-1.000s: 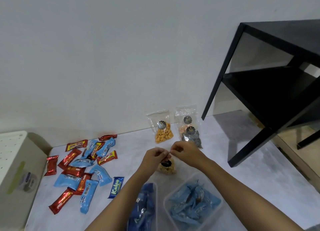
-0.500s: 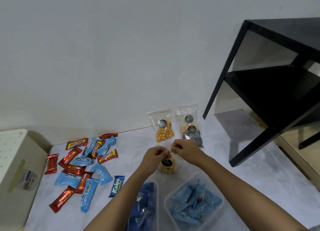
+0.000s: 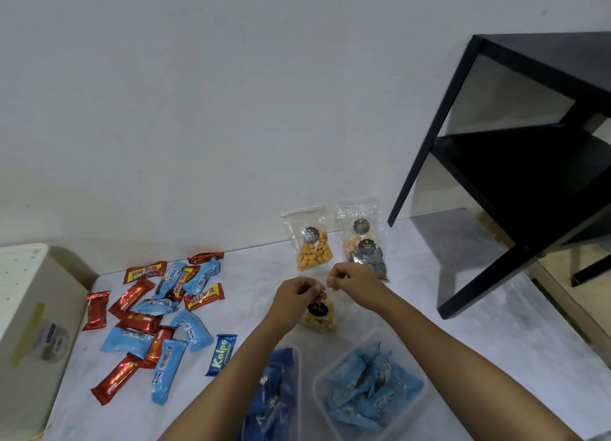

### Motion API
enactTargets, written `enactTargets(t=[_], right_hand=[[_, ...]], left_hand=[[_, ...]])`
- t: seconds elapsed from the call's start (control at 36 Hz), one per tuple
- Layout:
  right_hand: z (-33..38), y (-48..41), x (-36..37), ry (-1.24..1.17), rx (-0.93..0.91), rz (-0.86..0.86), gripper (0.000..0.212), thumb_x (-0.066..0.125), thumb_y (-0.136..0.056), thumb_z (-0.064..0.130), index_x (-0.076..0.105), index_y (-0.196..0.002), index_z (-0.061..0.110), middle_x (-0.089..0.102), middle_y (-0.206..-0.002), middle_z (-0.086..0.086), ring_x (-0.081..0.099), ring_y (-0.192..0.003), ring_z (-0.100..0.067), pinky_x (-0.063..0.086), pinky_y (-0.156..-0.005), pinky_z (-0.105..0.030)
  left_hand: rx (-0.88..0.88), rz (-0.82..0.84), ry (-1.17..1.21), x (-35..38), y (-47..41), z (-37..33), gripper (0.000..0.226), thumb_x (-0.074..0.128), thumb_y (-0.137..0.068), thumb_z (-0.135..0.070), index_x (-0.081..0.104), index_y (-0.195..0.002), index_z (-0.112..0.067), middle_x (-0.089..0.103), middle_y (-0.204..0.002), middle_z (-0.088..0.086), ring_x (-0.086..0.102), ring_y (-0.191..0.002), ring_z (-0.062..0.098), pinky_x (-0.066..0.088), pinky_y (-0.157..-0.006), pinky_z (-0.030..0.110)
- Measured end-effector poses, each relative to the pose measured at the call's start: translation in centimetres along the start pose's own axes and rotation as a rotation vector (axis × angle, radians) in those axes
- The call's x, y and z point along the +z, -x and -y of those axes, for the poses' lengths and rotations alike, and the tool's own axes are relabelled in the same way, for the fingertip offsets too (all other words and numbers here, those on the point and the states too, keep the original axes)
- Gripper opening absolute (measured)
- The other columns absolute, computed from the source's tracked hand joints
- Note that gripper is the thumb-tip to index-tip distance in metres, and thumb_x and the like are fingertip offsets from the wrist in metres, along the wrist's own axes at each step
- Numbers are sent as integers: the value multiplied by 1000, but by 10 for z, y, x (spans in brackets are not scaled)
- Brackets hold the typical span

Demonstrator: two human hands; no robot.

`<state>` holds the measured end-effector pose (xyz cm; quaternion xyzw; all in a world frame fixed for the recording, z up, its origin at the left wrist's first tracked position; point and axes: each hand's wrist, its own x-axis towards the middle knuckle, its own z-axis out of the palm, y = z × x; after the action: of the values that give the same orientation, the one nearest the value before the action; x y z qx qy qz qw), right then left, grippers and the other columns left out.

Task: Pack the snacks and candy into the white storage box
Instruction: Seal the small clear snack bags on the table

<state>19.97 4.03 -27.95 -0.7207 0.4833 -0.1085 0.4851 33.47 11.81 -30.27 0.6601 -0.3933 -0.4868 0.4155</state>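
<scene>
**Hands hold their pinch on the snack bag; no packing progress in the last second**

Nearest, two clear tubs (image 3: 420,384) hold blue packets. Just beyond them, the left hand (image 3: 297,295) and right hand (image 3: 353,283) remain almost where they were, fingers curled, each pinching the top edge of the small snack bag (image 3: 319,316) of yellow pieces. The bag hangs between them; whether its base touches the floor (image 3: 463,358) I cannot tell. With the bag unmoved, this looks like fiddling with its top, not carrying it. To the left, loose bars (image 3: 158,315) lie scattered. The white storage box (image 3: 23,308) sits at the far left, well apart from both hands. Two more bags (image 3: 312,245) lean against the wall.
</scene>
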Motion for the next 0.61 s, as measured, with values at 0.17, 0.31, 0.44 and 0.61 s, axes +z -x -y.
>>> enactTargets(t=[0.17,0.31,0.44,0.61], right_hand=[[0,-1,0,24,-12,1,12,56,-86,8,64,-78,12,59,-72,5,50,-65,-6,39,-59,-20],[-1,-3,-1,19,-16,28,11,57,-86,7,63,-78,12,58,-72,8,50,-66,-4,39,-59,-19],[-3,-3,-1,12,-14,40,9,57,-87,10,64,-80,12,59,-72,7,51,-66,-4,39,-60,-20],[-4,-2,-6,-7,1,86,13,56,-90,14,60,-77,15,57,-69,8,48,-62,-4,39,-56,-18]], left_hand=[[-9,-6,22,-1,0,-1,16,54,-92,-11,66,-81,-17,70,-83,7,67,-90,27,53,-90,35],[-36,-12,78,0,2,-1,18,55,-91,-11,67,-80,-18,70,-82,5,67,-89,24,53,-88,31],[-46,-25,87,0,3,-1,17,55,-91,-11,67,-81,-17,70,-81,5,67,-87,22,53,-86,30],[-39,-24,96,2,4,-2,19,56,-91,-9,67,-78,-17,70,-79,5,67,-86,23,53,-87,32]])
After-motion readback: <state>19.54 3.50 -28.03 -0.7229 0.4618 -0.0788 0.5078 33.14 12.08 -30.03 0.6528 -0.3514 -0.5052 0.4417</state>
